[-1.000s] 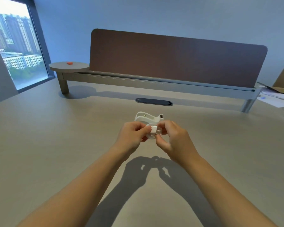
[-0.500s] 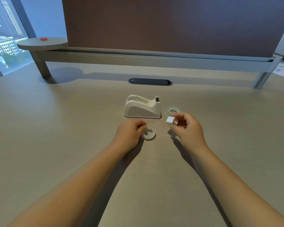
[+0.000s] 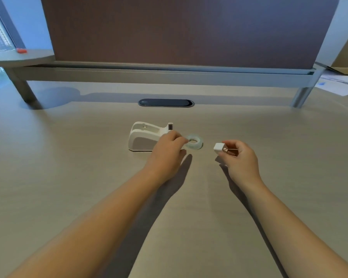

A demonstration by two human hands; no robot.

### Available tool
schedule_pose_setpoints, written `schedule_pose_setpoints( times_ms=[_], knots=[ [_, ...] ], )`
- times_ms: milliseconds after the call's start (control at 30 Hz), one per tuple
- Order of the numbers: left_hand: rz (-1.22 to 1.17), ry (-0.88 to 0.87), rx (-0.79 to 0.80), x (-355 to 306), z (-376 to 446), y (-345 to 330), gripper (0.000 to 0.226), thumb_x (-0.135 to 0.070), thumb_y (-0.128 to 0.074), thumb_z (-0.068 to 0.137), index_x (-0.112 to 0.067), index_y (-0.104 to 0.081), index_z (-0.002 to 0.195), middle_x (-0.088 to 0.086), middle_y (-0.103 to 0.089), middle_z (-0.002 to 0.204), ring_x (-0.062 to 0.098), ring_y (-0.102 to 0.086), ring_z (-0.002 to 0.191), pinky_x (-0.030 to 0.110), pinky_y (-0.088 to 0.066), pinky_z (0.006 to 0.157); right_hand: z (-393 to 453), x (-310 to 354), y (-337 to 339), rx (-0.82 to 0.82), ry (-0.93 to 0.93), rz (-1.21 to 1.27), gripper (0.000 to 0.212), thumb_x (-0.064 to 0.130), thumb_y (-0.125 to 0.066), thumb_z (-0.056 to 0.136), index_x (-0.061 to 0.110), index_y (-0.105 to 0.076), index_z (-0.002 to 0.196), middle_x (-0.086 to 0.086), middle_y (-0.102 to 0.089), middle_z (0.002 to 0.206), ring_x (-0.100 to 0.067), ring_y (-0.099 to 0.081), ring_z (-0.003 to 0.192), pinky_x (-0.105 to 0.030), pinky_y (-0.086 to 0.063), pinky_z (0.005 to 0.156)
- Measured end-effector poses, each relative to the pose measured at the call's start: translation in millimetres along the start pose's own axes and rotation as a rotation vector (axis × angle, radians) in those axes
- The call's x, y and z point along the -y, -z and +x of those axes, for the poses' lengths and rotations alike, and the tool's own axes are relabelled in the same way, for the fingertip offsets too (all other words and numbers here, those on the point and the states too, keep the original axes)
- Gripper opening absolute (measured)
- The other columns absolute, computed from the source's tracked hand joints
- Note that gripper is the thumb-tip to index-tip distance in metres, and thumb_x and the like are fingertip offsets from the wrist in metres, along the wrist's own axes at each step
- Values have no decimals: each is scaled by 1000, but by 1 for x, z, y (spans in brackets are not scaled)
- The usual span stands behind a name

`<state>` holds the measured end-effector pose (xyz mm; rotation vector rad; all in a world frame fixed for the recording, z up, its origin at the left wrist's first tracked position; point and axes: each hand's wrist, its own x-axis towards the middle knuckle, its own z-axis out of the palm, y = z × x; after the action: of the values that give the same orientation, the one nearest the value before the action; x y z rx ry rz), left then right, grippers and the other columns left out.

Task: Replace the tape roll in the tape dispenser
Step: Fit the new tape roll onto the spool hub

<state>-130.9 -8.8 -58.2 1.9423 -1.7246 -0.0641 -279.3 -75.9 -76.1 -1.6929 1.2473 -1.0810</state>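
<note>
The white tape dispenser [image 3: 144, 137] stands on the desk with its cradle empty. Just to its right a clear tape roll [image 3: 196, 141] lies flat on the desk. My left hand [image 3: 167, 150] reaches over the dispenser's front end, its thumb and forefinger pinching the roll's left rim. Further right, my right hand [image 3: 239, 157] hovers just above the desk and grips a small white spindle [image 3: 218, 147] in its fingertips. The empty ring seen earlier is out of sight.
A dark oval cable port [image 3: 166, 102] is set in the desk behind the dispenser. A brown divider panel [image 3: 179, 31] on a grey rail closes the far side. Papers [image 3: 338, 85] lie at the far right, and a round side shelf [image 3: 18, 57] carries a small red object.
My hands parted: the left let go of the empty ring and reached to the clear roll beside the dispenser. The right carried the spindle off to the right. The view tilted down.
</note>
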Motion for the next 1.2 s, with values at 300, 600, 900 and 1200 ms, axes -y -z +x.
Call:
schedule_pose_setpoints(
  times_ms=[300, 600, 900, 1200],
  knots=[
    [533, -108, 23, -17, 45, -39, 24, -14, -62, 73, 0, -65, 93, 21, -58, 116, 31, -52, 107, 31, -43, 90, 13, -25, 25, -32, -64, -21, 29, 8, -62, 73, 35, -53, 70, -8, -64, 103, -21, -60, 86, -45, -52, 81],
    [-326, 198, 61, -17, 30, -24, 22, -19, -43, 88, -5, -57, 99, 9, -55, 111, 24, -48, 105, 29, -35, 87, -4, -5, 16, 0, -12, 136, 10, 15, -60, 80, 19, -57, 88, -7, -60, 98, -4, -57, 69, -7, -46, 53],
    [-1331, 473, 164, -18, -31, 13, 18, -15, -37, 91, -11, -54, 87, 3, -61, 91, 13, -59, 86, 26, -46, 83, -52, 29, -10, 80, 76, 389, 20, 9, -61, 79, 24, -55, 91, 13, -56, 79, 1, -57, 69, -14, -50, 62],
    [-1407, 409, 133, -1, -59, 16, 26, -20, -32, 92, -7, -53, 98, 6, -63, 93, 12, -59, 84, 16, -53, 65, -66, 38, -30, 180, 301, 225, 25, 8, -60, 80, 32, -55, 84, 16, -57, 84, -3, -58, 83, -5, -47, 71]
  ],
)
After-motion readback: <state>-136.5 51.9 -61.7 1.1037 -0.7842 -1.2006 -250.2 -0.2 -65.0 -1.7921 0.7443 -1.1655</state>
